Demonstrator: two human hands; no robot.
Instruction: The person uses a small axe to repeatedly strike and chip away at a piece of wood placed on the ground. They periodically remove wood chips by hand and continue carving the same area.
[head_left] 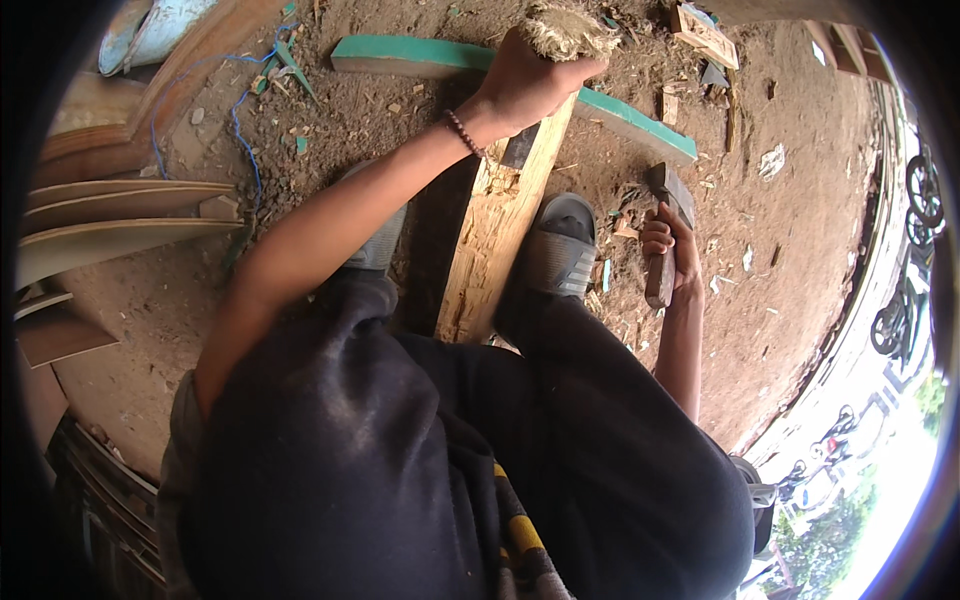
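My left hand is wrapped round the upper end of a rough wooden beam, just below its frayed, splintered end. The beam's pale face is chipped and gouged, and it slants up from between my legs. In my right hand is a small hatchet with a dark metal head and a short wooden handle. It is held off to the right of the beam, apart from it. A green-painted wooden strip passes crosswise under the beam on the ground.
Wood chips litter the dirt floor. My sandalled foot stands close to the beam's right side. Curved boards and a blue string lie at the left. A wooden block sits at the far right, and motorcycles stand beyond.
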